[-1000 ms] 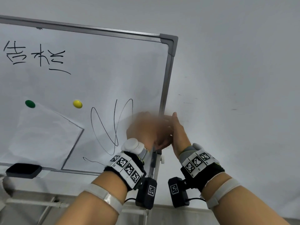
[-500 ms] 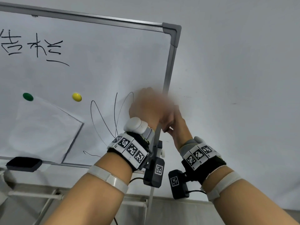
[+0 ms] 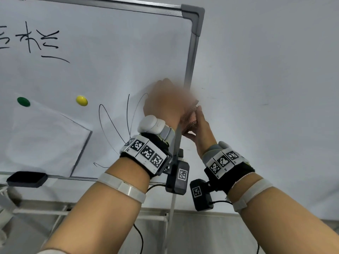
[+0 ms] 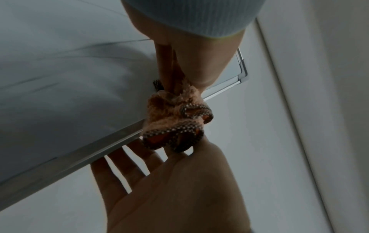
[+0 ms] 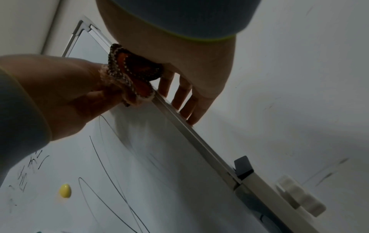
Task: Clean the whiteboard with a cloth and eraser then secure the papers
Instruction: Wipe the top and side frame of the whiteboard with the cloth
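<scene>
My left hand [image 3: 170,101] grips a bunched orange cloth [image 3: 190,116] with a dotted border and holds it against the whiteboard [image 3: 110,66] at its right frame edge. The left wrist view shows the fingers [image 4: 169,67] curled round the cloth [image 4: 175,119]. My right hand [image 3: 201,129] is beside it, with straight fingers [image 5: 185,100] reaching behind the frame and the palm against the cloth [image 5: 129,75]. Black scribble loops [image 3: 113,125] lie just left of my left wrist. Black writing [image 3: 36,41] sits at the upper left.
A white paper [image 3: 45,140] hangs tilted at the lower left under a green magnet [image 3: 23,101]. A yellow magnet [image 3: 81,100] sits on the bare board. A black eraser [image 3: 27,179] rests on the bottom tray. A grey wall [image 3: 266,88] stands behind the board.
Both hands have moved up along the board's right edge, the left one carrying the cloth higher over the tops of the scribble loops. The right hand followed behind the frame.
</scene>
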A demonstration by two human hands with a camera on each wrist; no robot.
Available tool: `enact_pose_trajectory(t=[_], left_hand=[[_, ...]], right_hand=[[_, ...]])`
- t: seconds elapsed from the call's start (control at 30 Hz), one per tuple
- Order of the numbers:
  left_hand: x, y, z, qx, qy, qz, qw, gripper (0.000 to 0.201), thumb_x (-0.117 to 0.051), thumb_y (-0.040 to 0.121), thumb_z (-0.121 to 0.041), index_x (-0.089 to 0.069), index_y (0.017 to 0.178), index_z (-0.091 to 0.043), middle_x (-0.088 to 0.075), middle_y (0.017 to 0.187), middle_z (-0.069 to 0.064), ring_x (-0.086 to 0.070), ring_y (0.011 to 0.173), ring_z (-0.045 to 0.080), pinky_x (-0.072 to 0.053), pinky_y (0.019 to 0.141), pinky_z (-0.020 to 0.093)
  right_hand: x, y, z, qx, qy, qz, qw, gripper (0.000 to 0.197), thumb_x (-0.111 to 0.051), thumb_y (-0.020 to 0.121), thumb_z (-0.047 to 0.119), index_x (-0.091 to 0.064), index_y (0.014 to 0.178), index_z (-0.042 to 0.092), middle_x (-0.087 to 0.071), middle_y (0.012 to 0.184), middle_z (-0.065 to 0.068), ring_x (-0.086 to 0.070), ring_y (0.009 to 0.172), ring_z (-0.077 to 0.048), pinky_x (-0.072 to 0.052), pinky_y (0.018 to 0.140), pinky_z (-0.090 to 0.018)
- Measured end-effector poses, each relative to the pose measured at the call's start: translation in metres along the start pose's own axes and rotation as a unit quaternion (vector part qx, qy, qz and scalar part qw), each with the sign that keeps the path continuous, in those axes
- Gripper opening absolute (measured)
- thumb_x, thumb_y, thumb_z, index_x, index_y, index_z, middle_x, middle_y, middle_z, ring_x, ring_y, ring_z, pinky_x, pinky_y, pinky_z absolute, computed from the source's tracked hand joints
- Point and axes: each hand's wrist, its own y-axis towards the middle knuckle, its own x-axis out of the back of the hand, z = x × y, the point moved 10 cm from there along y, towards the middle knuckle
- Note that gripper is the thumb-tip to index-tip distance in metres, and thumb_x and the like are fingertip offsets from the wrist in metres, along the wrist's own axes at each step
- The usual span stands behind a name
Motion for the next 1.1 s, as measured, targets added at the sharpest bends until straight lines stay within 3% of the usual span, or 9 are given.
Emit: enact_pose_trajectory(t=[0.07,0.17,0.27,0.33,0.4,0.6,0.73,0.87,1.1], left_hand=[[-0.006,-0.007,0.007,0.014,0.002,0.011,1.0,0.029,-0.068,0.088,-0.039,-0.052,0.077,-0.018,-0.058,0.079,-0.002,-0.052,0.068,0.018,-0.038,0.06,0.029],[-0.023,-0.035,0.029,0.04,0.018,0.065,0.997,0.03,-0.065,0.091,-0.038,-0.048,0.076,-0.018,-0.053,0.079,-0.002,-0.05,0.067,0.019,-0.033,0.06,0.029],[-0.032,-0.056,0.049,0.047,0.022,0.105,0.993,0.026,-0.066,0.091,-0.035,-0.052,0.078,-0.016,-0.054,0.081,-0.001,-0.057,0.071,0.026,-0.04,0.061,0.032],[-0.028,-0.054,0.047,0.048,0.022,0.096,0.994,0.027,-0.068,0.089,-0.035,-0.053,0.077,-0.016,-0.052,0.081,-0.003,-0.057,0.071,0.025,-0.042,0.063,0.033],[-0.018,-0.04,0.031,0.034,0.018,0.066,0.997,0.03,-0.068,0.088,-0.036,-0.049,0.074,-0.018,-0.051,0.079,-0.005,-0.052,0.068,0.02,-0.039,0.062,0.031],[0.004,0.003,-0.011,-0.006,0.015,-0.006,1.0,0.029,-0.066,0.089,-0.038,-0.047,0.077,-0.021,-0.058,0.081,-0.001,-0.052,0.071,0.018,-0.039,0.063,0.03],[-0.027,-0.045,0.035,0.049,0.049,0.092,0.993,0.03,-0.061,0.092,-0.039,-0.045,0.078,-0.018,-0.056,0.084,0.002,-0.053,0.069,0.024,-0.041,0.062,0.034],[-0.056,-0.095,0.098,0.115,0.099,0.199,0.968,0.024,-0.058,0.091,-0.042,-0.053,0.085,-0.018,-0.058,0.092,0.001,-0.06,0.083,0.029,-0.043,0.069,0.035],[-0.032,-0.107,0.097,0.113,0.031,0.079,0.99,0.018,-0.073,0.084,-0.026,-0.057,0.078,-0.019,-0.059,0.079,-0.002,-0.057,0.068,0.016,-0.05,0.061,0.033]], right_hand=[[0.0,0.0,0.002,0.002,-0.017,-0.007,1.0,0.063,-0.029,0.099,0.064,-0.068,0.118,0.019,-0.073,0.111,-0.016,-0.067,0.099,-0.027,-0.058,0.081,-0.038],[-0.003,0.0,0.004,-0.003,-0.045,0.004,0.999,0.079,-0.027,0.088,0.078,-0.07,0.109,0.014,-0.069,0.093,-0.033,-0.067,0.072,-0.037,-0.055,0.066,-0.041],[-0.001,-0.002,0.007,0.009,-0.054,-0.006,0.999,0.068,-0.025,0.095,0.07,-0.071,0.107,0.022,-0.071,0.098,-0.006,-0.069,0.082,-0.026,-0.054,0.077,-0.042],[0.001,-0.002,0.007,0.007,-0.061,-0.009,0.998,0.063,-0.025,0.098,0.066,-0.072,0.103,0.023,-0.071,0.095,0.001,-0.069,0.082,-0.02,-0.055,0.074,-0.036],[-0.001,-0.003,0.007,0.009,-0.066,-0.002,0.998,0.063,-0.025,0.1,0.063,-0.072,0.095,0.02,-0.073,0.092,-0.015,-0.07,0.073,-0.027,-0.057,0.066,-0.038],[0.0,-0.002,0.005,0.007,-0.016,0.005,1.0,0.054,-0.029,0.102,0.059,-0.071,0.1,0.025,-0.072,0.108,-0.017,-0.065,0.082,-0.018,-0.058,0.087,-0.04],[0.002,0.0,0.003,0.0,-0.024,0.012,1.0,0.061,-0.026,0.1,0.063,-0.073,0.1,0.023,-0.076,0.084,0.003,-0.069,0.092,-0.019,-0.054,0.087,-0.039],[-0.004,-0.003,0.003,0.007,-0.016,0.035,0.999,0.053,-0.029,0.103,0.053,-0.069,0.118,0.021,-0.072,0.098,0.001,-0.068,0.098,-0.02,-0.055,0.094,-0.039],[0.016,-0.012,-0.003,0.085,-0.034,0.021,0.996,0.02,-0.05,0.1,0.028,-0.063,0.109,0.015,-0.067,0.101,-0.005,-0.065,0.093,-0.016,-0.054,0.088,-0.039]])
